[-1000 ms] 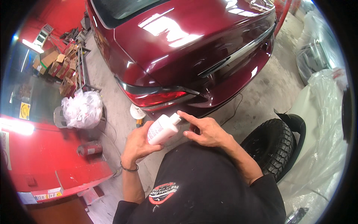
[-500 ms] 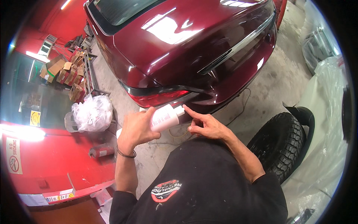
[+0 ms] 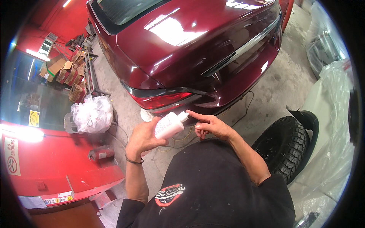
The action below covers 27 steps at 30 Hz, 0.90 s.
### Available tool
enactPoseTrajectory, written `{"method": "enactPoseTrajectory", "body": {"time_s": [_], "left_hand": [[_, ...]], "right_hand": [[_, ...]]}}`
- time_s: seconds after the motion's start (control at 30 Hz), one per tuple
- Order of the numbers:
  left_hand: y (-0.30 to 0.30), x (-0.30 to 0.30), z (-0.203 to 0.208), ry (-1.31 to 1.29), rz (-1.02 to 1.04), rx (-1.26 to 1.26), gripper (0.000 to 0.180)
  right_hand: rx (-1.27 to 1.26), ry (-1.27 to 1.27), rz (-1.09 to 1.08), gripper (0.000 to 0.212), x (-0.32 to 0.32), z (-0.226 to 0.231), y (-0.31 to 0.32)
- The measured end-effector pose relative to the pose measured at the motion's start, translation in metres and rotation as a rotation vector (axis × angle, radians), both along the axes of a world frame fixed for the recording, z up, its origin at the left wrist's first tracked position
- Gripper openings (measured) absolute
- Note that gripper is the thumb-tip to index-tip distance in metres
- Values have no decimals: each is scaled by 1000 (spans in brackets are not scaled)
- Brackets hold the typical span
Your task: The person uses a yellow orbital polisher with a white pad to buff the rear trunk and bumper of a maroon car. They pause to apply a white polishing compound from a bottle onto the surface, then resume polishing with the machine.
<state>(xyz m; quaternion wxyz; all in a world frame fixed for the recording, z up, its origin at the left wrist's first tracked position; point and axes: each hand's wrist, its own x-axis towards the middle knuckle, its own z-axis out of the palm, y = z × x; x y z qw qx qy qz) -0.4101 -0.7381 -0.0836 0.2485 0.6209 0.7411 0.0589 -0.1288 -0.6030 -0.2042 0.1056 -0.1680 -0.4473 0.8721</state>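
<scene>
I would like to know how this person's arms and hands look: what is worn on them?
Both the left hand and the right hand are without gloves. A thin dark band circles the left wrist; none shows on the right. The forearms are uncovered below short black sleeves, belonging to a black shirt with a red-and-white emblem.

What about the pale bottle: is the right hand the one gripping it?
No, the left hand is wrapped around the pale bottle, while the right hand extends an index finger toward its cap.
</scene>
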Motion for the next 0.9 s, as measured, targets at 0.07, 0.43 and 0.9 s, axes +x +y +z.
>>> {"method": "enactPoseTrajectory", "body": {"time_s": [0.07, 0.43, 0.9], "left_hand": [[0, 0, -2, -27, 13, -4, 80], [8, 1, -7, -76, 10, -29, 80], [39, 26, -97, -876, 183, 110, 90]], "right_hand": [[-134, 44, -4, 73, 0, -2, 0], [-337, 148, -22, 76, -1, -21, -1], [-831, 696, -235, 54, 15, -80, 30]]}}
